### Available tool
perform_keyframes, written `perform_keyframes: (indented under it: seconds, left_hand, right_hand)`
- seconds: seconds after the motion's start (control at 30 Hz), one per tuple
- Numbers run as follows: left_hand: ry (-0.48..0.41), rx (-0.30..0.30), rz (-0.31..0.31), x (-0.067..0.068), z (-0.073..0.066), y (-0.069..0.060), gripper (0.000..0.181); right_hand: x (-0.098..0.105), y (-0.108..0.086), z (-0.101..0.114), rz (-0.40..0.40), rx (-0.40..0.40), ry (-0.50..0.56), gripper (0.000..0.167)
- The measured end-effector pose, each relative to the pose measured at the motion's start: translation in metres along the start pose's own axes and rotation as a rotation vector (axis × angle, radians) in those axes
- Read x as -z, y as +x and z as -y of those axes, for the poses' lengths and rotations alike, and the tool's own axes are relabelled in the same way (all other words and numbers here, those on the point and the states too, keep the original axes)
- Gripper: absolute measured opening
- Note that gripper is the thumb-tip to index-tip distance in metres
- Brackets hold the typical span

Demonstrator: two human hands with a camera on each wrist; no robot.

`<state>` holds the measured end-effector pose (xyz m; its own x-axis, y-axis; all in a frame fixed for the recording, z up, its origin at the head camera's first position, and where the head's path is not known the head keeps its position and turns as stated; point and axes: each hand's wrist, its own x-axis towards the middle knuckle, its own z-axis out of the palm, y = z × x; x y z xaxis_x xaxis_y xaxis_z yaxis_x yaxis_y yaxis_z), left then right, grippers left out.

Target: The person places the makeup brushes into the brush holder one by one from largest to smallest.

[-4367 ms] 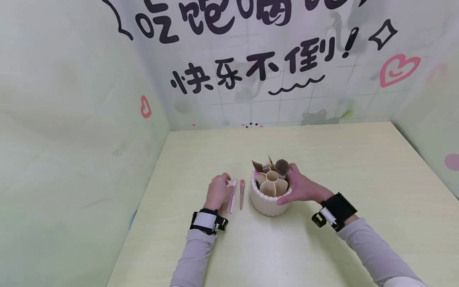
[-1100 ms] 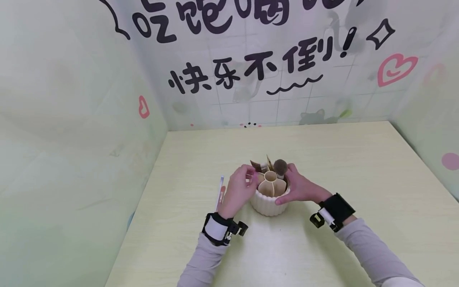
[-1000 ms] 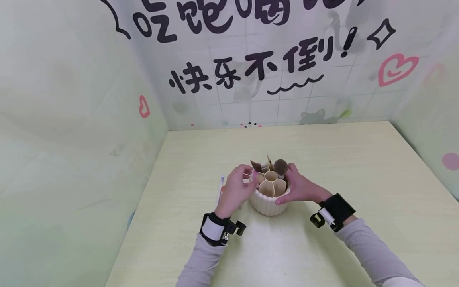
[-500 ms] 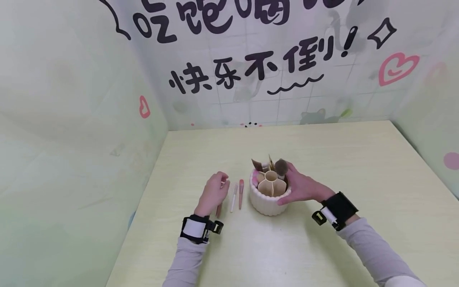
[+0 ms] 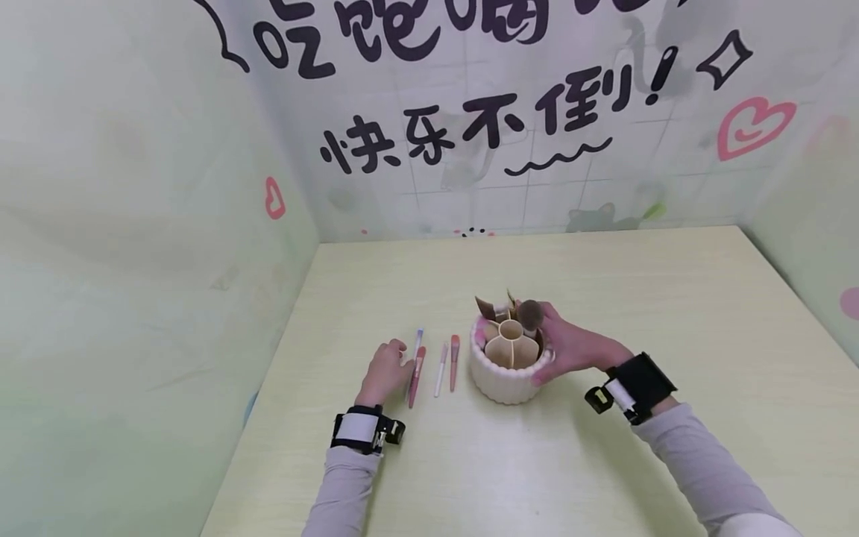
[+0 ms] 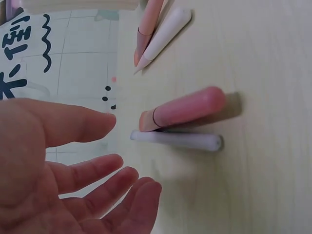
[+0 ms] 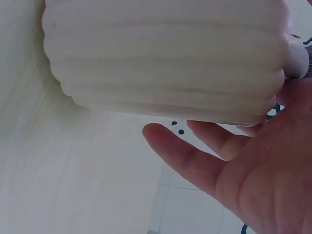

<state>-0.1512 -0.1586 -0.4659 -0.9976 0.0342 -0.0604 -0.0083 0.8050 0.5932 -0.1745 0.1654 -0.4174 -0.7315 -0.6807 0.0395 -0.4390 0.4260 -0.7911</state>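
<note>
A white ribbed pot [image 5: 503,385] holds a beige petal-shaped divider [image 5: 511,330] and several makeup brushes, among them a fluffy brown one [image 5: 531,315]. My right hand [image 5: 573,347] is around the pot's right side. In the right wrist view the thumb [image 7: 183,156] stands a little off the wall, its fingers straight. My left hand [image 5: 385,371] is just left of a dark pink makeup brush [image 5: 417,379] and a white-handled one [image 6: 178,140]. Its fingers are apart and hold nothing.
Between that pair and the pot lie another white makeup brush [image 5: 440,371] and a pink one [image 5: 454,364], side by side. The pale wooden table [image 5: 637,298] meets printed fabric walls at the back and sides.
My left hand went to the pot, then came back left to the brushes. A purple-pink brush beside the white one is gone from the table. My right hand has shifted slightly outward from the pot.
</note>
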Motion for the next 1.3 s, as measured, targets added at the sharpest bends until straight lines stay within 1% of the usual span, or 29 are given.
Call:
perform_keyframes:
  seconds: [0.07, 0.1, 0.2, 0.33, 0.43, 0.57, 0.6, 0.7, 0.83, 0.97, 1.03, 1.13, 1.27, 1.3]
  left_hand:
    - [-0.012, 0.010, 0.015, -0.003, -0.001, 0.000, 0.037]
    - [-0.015, 0.019, 0.021, -0.004, -0.002, 0.000, 0.038]
    - [-0.010, 0.042, 0.031, -0.008, -0.003, 0.001, 0.040]
    - [0.014, 0.059, 0.030, -0.012, -0.004, 0.002, 0.042]
    - [0.014, 0.076, 0.040, -0.014, -0.004, 0.002, 0.044]
    - [0.018, 0.095, 0.052, -0.017, -0.002, 0.003, 0.042]
    - [0.023, 0.094, 0.049, -0.018, -0.002, 0.004, 0.041]
    - [0.043, 0.080, 0.036, -0.020, -0.001, 0.004, 0.037]
    - [0.063, 0.064, 0.027, -0.021, -0.002, 0.004, 0.035]
    - [0.048, 0.063, 0.036, -0.021, -0.002, 0.004, 0.031]
    - [0.041, 0.064, 0.040, -0.021, -0.002, 0.004, 0.026]
    - [0.046, 0.065, 0.036, -0.020, -0.003, 0.003, 0.018]
    - [0.036, 0.037, 0.010, -0.018, -0.005, 0.002, 0.013]
    - [0.033, 0.004, -0.010, -0.018, -0.004, 0.001, 0.013]
  right_hand:
    - [0.001, 0.000, 0.001, 0.007, -0.026, 0.006, 0.105]
    - [0.001, 0.001, 0.001, 0.007, -0.033, 0.004, 0.106]
    - [0.000, 0.003, 0.000, -0.010, -0.027, -0.032, 0.105]
    - [-0.003, 0.003, -0.003, -0.043, -0.015, -0.068, 0.117]
    - [-0.006, 0.002, -0.004, -0.052, -0.031, -0.057, 0.121]
    - [-0.008, 0.001, -0.006, -0.053, -0.043, -0.040, 0.116]
    - [-0.009, 0.001, -0.005, -0.051, -0.043, -0.039, 0.114]
    - [-0.010, 0.000, -0.006, -0.051, -0.036, -0.050, 0.117]
    - [-0.010, -0.001, -0.005, -0.057, -0.045, -0.045, 0.117]
    - [-0.011, -0.001, -0.007, -0.071, -0.064, -0.018, 0.117]
    - [-0.011, -0.001, -0.008, -0.073, -0.070, 0.001, 0.117]
    - [-0.012, -0.001, -0.009, -0.073, -0.064, 0.001, 0.120]
    - [-0.013, -0.001, -0.010, -0.075, -0.059, -0.021, 0.120]
    - [-0.013, -0.002, -0.010, -0.074, -0.060, -0.023, 0.120]
